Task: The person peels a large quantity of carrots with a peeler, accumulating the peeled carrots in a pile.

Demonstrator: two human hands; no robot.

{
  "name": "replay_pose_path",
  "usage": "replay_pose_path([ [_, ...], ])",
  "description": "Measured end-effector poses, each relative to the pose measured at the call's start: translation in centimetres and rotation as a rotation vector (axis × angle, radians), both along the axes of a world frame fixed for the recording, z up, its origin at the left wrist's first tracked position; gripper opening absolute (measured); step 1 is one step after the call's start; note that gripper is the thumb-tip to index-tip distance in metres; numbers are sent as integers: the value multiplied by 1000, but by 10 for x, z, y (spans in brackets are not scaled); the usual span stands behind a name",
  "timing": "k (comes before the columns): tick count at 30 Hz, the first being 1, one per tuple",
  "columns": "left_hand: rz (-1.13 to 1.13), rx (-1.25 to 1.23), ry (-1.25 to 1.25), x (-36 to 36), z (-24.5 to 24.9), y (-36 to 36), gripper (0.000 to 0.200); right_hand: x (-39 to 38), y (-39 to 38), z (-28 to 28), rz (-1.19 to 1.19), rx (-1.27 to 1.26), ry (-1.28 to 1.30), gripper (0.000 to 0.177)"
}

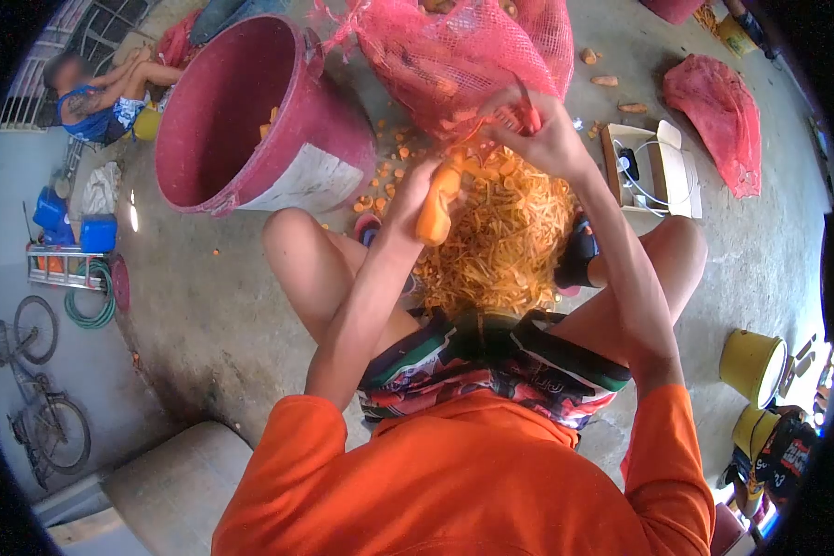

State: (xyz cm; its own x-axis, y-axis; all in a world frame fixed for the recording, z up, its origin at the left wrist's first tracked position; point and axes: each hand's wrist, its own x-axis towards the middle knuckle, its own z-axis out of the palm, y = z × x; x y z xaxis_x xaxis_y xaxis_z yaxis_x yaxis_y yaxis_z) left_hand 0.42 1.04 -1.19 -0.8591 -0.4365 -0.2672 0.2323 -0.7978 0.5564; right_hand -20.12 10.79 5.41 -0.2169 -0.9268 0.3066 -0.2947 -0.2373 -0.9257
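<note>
My left hand (415,190) is closed around a peeled orange carrot (435,215), its thick end pointing toward me. Just to the right, my right hand (551,144) grips a red peeler (532,119) near the carrot's far end; its working edge is hard to make out. Below both hands, a big heap of carrot peelings (510,241) lies on the floor between my legs. Right behind the hands slumps a red mesh sack (463,60) with carrots inside.
A large maroon tub (343,139) holding some carrot stands at left. Cut carrot pieces (380,176) litter the floor beside it. At right are an open cardboard box (653,167) with a white cable and a red mesh bag (713,116). Another person (102,102) sits far left.
</note>
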Motion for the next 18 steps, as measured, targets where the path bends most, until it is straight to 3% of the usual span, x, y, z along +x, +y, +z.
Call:
replay_pose_path([
  [2,-21,-5,-39,-4,4,0,33,4,3,-2,0,3,-50,23],
  [4,58,-29,-124,-9,25,5,33,20,11,3,107,-7,308,19],
  [6,-77,-9,27,-5,36,6,34,23,10,5,124,-124,285,18],
  [8,-146,9,86,6,12,-6,35,7,7,-2,69,-39,61,20],
  [10,-216,23,156,1,20,-2,36,4,9,2,76,-10,-5,20],
  [13,-20,-190,-46,-3,27,12,35,11,5,-4,138,-152,204,21],
  [15,-49,-53,54,-5,23,10,35,3,1,-10,126,-86,127,22],
  [18,3,-58,-11,-17,23,3,35,-4,-5,-20,117,-1,11,22],
])
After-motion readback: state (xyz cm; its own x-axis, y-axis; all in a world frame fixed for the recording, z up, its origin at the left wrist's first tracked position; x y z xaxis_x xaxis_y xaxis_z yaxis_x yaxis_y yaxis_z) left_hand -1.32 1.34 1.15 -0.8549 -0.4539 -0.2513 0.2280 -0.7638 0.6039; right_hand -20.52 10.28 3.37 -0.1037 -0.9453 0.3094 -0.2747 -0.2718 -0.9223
